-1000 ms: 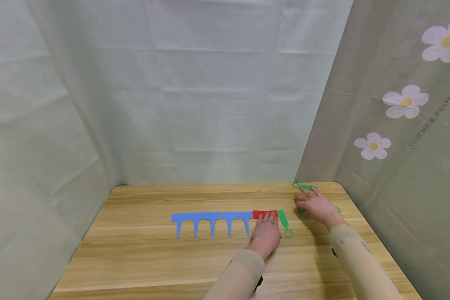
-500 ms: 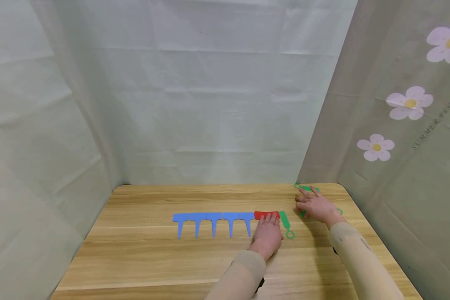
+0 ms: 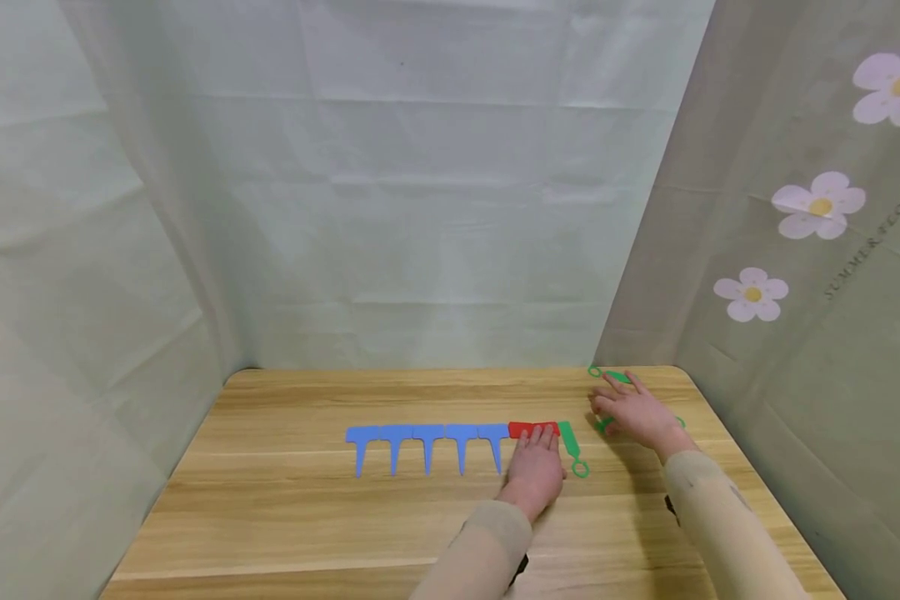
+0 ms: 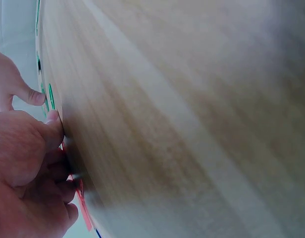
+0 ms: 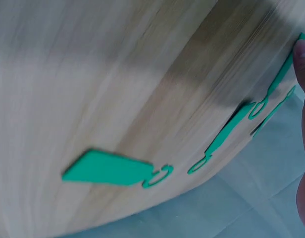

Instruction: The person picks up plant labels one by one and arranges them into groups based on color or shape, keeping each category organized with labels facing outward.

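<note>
Two red tags (image 3: pixel 520 430) are partly covered by the left hand (image 3: pixel 536 471), whose fingers are laid nearly straight and close together upon them. To the left, five blue tags (image 3: pixel 428 432) are lined up with them in one row, heads side by side, stems pointed toward the person. Just beside the red tags, at the right end of the row, a slanted green tag (image 3: pixel 570 438) is seen with its ring turned toward the person. Farther right, the right hand (image 3: pixel 640 414) is held over a second green tag (image 3: pixel 602 426), by which the hand is passed on both sides; its fingers are spread, and two are stretched toward a third green tag (image 3: pixel 621 377) near the far edge of the table (image 3: pixel 270 517). Whether any tag is touched by the right fingertips cannot be told. In the right wrist view, four green pieces are shown lying flat, the thumb being overlapped with the farthest. The table is enclosed by pale cloth (image 3: pixel 420 208), printed at right with flowers (image 3: pixel 752 294).
</note>
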The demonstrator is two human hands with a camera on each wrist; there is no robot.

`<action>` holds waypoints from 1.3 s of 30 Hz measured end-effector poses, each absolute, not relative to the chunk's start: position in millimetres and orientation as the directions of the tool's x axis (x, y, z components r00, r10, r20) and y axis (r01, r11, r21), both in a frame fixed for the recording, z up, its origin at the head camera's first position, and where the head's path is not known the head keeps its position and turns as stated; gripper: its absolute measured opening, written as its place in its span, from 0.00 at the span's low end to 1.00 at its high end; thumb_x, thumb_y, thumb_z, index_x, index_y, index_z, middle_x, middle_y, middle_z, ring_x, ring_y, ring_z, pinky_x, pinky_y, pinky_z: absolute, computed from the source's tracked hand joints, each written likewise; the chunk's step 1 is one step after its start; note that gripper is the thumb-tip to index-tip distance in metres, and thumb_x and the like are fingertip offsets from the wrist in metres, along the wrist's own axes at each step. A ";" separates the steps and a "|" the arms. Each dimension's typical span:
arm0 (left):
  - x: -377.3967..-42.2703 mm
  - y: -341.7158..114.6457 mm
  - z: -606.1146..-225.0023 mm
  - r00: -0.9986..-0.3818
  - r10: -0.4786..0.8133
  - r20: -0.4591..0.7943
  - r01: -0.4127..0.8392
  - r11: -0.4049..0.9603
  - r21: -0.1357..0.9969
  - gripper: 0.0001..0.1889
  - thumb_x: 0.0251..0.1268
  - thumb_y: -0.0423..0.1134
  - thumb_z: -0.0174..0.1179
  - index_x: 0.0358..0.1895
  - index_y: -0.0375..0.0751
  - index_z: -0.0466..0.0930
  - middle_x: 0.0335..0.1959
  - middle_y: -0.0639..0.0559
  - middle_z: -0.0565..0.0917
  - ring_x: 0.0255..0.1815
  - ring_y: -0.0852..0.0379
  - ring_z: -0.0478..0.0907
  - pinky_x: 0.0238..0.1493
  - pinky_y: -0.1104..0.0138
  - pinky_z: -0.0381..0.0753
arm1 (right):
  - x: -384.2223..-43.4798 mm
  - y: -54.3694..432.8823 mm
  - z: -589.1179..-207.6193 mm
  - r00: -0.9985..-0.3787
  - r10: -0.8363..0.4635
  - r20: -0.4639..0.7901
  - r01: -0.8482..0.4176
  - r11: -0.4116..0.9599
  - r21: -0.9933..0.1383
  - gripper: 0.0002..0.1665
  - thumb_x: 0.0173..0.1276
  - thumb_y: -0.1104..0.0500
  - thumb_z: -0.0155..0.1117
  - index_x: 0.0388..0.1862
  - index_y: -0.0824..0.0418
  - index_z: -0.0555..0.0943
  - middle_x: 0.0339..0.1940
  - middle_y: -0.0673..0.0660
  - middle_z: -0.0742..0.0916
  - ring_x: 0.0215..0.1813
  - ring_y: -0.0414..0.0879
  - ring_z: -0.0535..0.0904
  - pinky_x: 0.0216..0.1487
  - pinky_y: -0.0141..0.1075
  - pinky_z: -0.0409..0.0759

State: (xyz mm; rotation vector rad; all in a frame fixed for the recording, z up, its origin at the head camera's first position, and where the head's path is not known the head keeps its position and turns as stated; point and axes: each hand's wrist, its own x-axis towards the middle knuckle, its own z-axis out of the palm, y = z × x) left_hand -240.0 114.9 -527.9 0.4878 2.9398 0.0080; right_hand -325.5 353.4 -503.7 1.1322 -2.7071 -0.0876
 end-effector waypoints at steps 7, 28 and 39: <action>-236.0 113.3 -523.7 -0.932 0.333 -0.143 0.334 0.942 0.016 0.33 0.83 0.57 0.55 0.84 0.51 0.66 0.85 0.60 0.62 0.86 0.58 0.55 0.85 0.62 0.52 | -322.2 356.4 -497.2 -0.821 -0.551 0.150 -0.564 0.823 -0.067 0.23 0.56 0.58 0.84 0.50 0.56 0.87 0.73 0.68 0.80 0.81 0.72 0.62 0.79 0.71 0.53; -233.7 113.8 -518.7 -0.932 0.331 -0.149 0.333 0.943 0.016 0.34 0.82 0.58 0.56 0.84 0.53 0.65 0.85 0.61 0.61 0.86 0.59 0.54 0.85 0.61 0.52 | -325.2 371.2 -500.1 -0.890 -0.452 0.063 -0.451 0.892 0.037 0.15 0.51 0.57 0.84 0.32 0.49 0.84 0.71 0.70 0.82 0.80 0.76 0.62 0.78 0.74 0.53; -232.7 113.3 -517.9 -0.936 0.325 -0.136 0.328 0.945 0.004 0.34 0.82 0.59 0.56 0.84 0.52 0.66 0.85 0.61 0.63 0.86 0.59 0.55 0.85 0.61 0.53 | -322.7 373.6 -502.0 -0.882 -0.468 0.062 -0.466 0.884 0.033 0.12 0.60 0.60 0.82 0.31 0.51 0.84 0.56 0.61 0.89 0.78 0.76 0.66 0.76 0.76 0.56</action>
